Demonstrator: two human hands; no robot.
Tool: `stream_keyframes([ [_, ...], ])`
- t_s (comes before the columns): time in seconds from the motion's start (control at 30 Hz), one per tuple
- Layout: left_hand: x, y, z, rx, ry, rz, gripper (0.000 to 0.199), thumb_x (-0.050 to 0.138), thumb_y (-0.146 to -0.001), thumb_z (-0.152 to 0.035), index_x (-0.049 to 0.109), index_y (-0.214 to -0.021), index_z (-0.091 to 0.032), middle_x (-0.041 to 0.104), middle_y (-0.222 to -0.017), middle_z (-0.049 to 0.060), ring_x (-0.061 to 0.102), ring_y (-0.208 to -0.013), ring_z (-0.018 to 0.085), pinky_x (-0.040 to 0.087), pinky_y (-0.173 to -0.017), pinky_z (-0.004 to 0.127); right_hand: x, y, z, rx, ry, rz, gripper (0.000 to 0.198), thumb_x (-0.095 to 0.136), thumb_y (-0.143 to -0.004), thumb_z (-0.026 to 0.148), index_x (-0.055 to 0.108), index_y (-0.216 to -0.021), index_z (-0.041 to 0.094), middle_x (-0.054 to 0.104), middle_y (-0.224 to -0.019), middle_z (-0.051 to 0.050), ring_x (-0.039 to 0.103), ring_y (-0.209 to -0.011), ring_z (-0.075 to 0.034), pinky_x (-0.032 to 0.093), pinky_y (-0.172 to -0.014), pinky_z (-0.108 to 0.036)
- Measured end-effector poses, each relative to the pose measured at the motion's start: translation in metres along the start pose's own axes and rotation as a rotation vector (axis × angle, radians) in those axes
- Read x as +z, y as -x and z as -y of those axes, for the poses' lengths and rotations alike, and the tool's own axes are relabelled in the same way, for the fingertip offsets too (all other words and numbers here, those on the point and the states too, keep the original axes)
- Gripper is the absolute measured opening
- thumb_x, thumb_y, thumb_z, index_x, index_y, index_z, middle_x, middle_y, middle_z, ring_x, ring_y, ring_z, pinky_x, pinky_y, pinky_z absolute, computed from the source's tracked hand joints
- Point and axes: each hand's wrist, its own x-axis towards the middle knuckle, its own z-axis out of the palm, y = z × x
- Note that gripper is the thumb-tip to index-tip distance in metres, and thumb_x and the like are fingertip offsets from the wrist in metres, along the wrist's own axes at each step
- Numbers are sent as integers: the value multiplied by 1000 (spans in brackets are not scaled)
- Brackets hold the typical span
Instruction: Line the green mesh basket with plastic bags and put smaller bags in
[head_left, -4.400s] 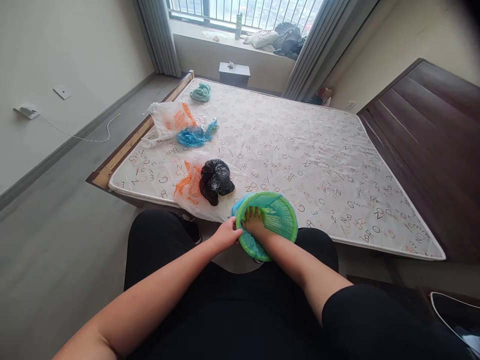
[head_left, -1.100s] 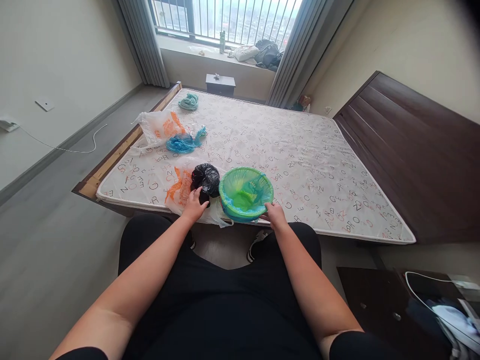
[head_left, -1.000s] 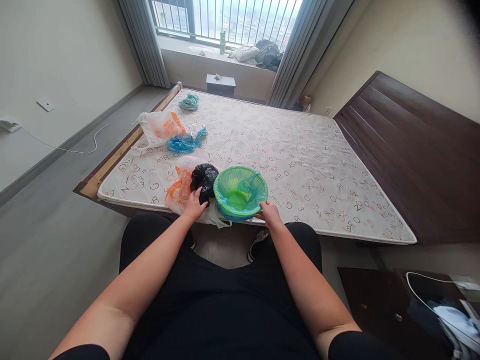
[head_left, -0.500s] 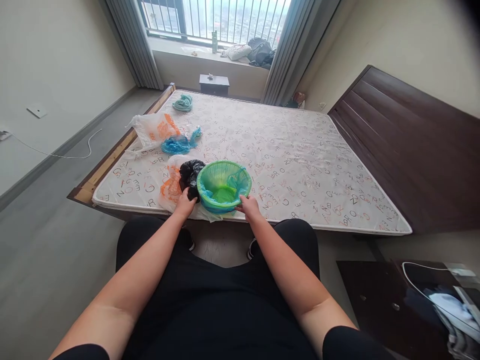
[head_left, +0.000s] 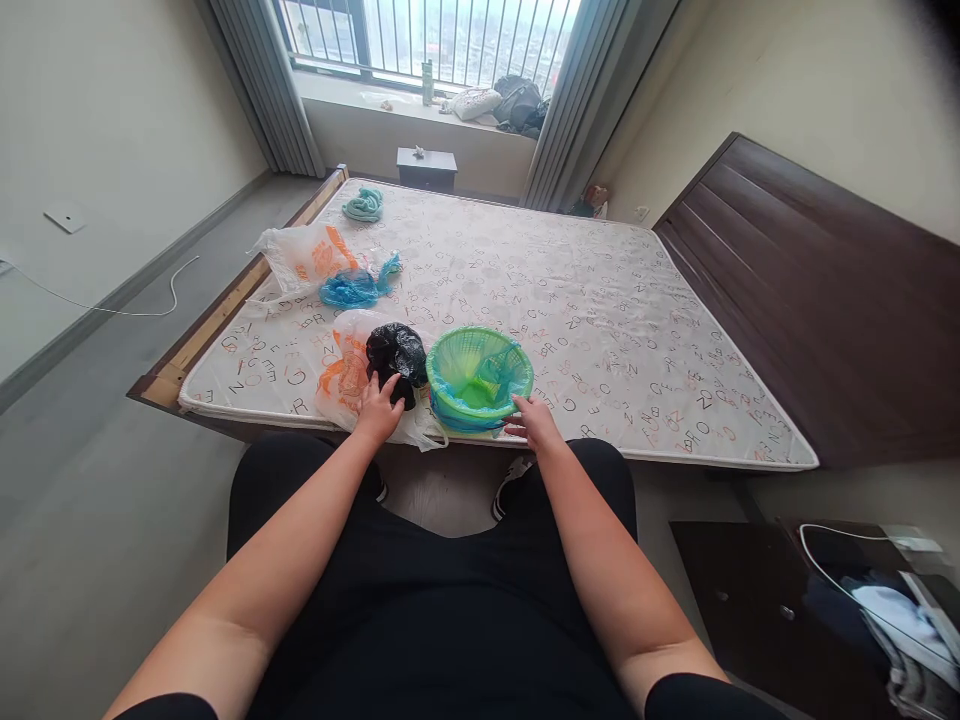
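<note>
A green plastic basket [head_left: 450,350] stands upright near the mattress's front edge, lined with a thin blue plastic bag [head_left: 469,425] that hangs over its rim. My right hand [head_left: 538,422] is at the basket's right front side, fingers apart, the thumb side by the rim. To the left of the basket lies a crumpled black plastic bag [head_left: 397,355]. My left hand [head_left: 379,410] reaches to its near side with spread fingers, touching it but not closed round it. Under the black bag is a white plastic bag with orange print [head_left: 349,375].
Farther back on the mattress [head_left: 600,320] lie a blue plastic bag [head_left: 352,288], another orange-printed bag [head_left: 300,255] and a coiled teal cloth [head_left: 364,205]. A dark headboard [head_left: 817,270] rises at the right. A dark low cabinet [head_left: 735,580] stands at the lower right.
The basket has shifted to the right, with my right hand moving along beside it. My left hand's fingers have spread, and the black bag now sits apart from the basket, more fully visible.
</note>
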Motion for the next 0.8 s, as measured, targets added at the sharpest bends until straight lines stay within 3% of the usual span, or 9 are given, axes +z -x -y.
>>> stream_keyframes([
  [0.1,2,0,2,-4,5,16,72,72,-81,-29,50,-150,-28,52,-152,15,39,-145,38,28,-119,61,0,3,-1,-18,57,-21,31,65,-91,48,57,-103,21,68,-102,-6,70,-64,-15,55,-52,-25],
  [0.2,3,2,3,-19,-23,-44,60,72,-81,-27,60,-139,-27,63,-139,14,44,-141,38,30,-118,60,-4,5,-1,-72,110,-143,37,60,-91,57,57,-102,21,68,-102,-5,67,-63,-14,51,-54,-24],
  [0.33,5,6,-2,-86,15,-60,29,69,-82,-30,71,-110,-23,69,-122,14,55,-126,37,38,-112,58,-11,17,-8,-302,157,-375,29,56,-91,49,58,-100,22,68,-98,-4,64,-79,-16,50,-67,-24],
  [0.4,6,6,-5,-125,67,-71,17,66,-83,-32,70,-96,-22,70,-114,13,57,-122,34,40,-111,55,-10,29,-15,-429,204,-418,23,54,-91,42,58,-103,22,67,-103,-5,62,-89,-17,49,-76,-25],
  [0.5,6,4,-7,-157,210,-153,9,58,-85,-29,63,-88,-21,66,-114,13,57,-123,30,41,-113,48,-2,50,-27,-537,280,-357,19,51,-91,33,58,-105,22,65,-98,-5,60,-87,-18,47,-79,-27],
  [0.6,-2,-1,-9,-247,440,-357,11,45,-87,-22,53,-93,-22,63,-117,12,58,-122,26,43,-112,43,10,64,-38,-610,330,-251,16,49,-90,30,58,-101,22,62,-87,-2,58,-80,-19,48,-78,-29],
  [0.7,-17,-5,-10,-392,635,-604,10,37,-88,-25,45,-94,-23,61,-104,8,61,-111,23,49,-103,38,23,70,-46,-765,404,-203,16,48,-92,29,60,-99,22,61,-88,-4,58,-84,-22,49,-85,-35],
  [0.8,-35,0,-16,-391,846,-738,6,32,-86,-28,36,-88,-24,55,-87,2,65,-90,18,56,-86,33,34,78,-50,-941,471,-130,17,49,-95,29,63,-102,22,63,-93,-7,59,-91,-25,50,-92,-42],
])
